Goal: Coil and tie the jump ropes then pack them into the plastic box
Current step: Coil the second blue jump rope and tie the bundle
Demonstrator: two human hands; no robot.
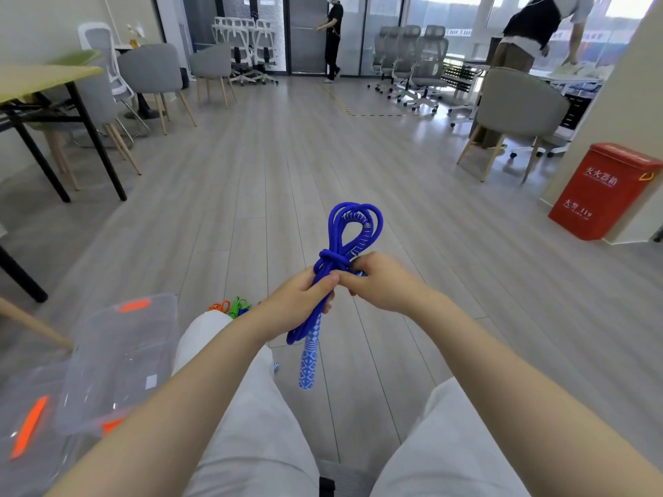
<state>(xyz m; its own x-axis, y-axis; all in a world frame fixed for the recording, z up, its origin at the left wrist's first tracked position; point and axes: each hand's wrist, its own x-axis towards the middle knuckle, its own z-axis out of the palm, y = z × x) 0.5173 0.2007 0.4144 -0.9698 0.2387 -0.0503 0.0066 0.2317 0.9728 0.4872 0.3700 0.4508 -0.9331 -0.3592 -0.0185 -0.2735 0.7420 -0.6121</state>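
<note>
A blue jump rope (349, 227) is coiled into loops, with a knot wrapped round its middle. My left hand (297, 303) grips the bundle just below the knot. My right hand (380, 281) pinches the rope beside the knot. One patterned blue handle (309, 360) hangs down from my left hand over the floor. A clear plastic box (122, 353) with orange latches stands on the floor at my lower left. Orange and green ropes (231, 306) lie on the floor beyond my left knee, partly hidden.
My knees in white trousers fill the bottom of the view. A red metal box (602, 191) stands at the right wall. Tables and chairs (150, 77) line the left and far sides, and two people stand at the back. Wooden floor (287, 156) stretches ahead.
</note>
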